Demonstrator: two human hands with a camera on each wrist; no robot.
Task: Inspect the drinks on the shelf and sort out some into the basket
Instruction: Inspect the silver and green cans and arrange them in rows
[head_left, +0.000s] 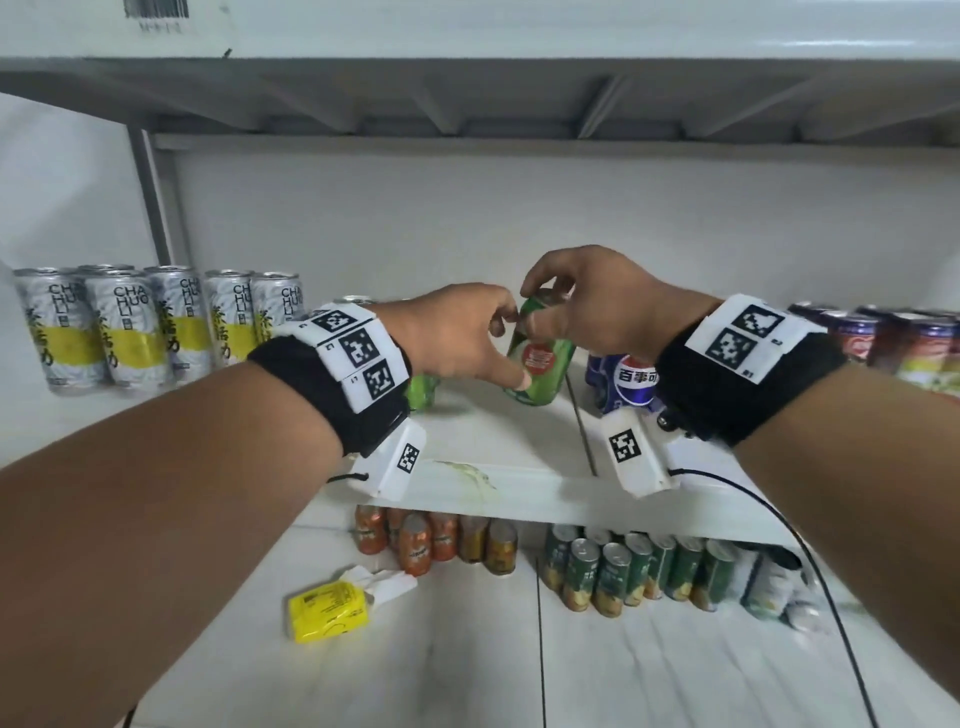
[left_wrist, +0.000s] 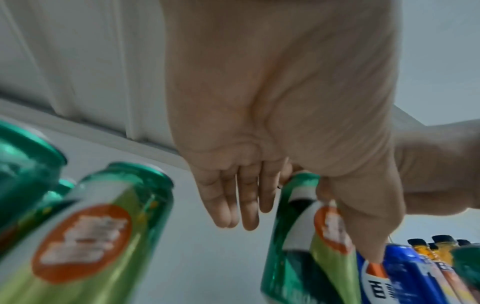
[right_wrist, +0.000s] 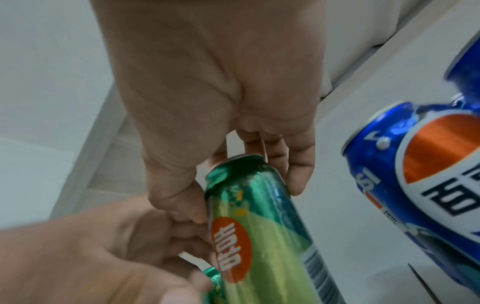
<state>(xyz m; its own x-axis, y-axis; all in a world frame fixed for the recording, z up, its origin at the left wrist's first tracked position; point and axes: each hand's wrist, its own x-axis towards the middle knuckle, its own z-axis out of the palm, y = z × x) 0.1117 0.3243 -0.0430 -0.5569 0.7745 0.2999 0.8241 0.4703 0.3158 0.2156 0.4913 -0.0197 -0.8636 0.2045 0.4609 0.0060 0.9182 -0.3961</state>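
Bright even light, soft shadows; wrist views blurred, edges distorted.

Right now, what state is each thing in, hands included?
Green metal can with red round label: tilted, held in both hands.
Right hand: curled round its top.
Left hand: thumb and finger pinch its side.
Blue metal cola cans: upright on shelf.
White-and-yellow metal cans: upright on shelf.
Orange cans: upright, lower shelf.
Yellow soft pouch: lying flat, lower shelf.

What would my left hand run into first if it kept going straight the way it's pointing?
The tilted green can, which your left hand holds; past it probably the blue cans, though depth is unclear.
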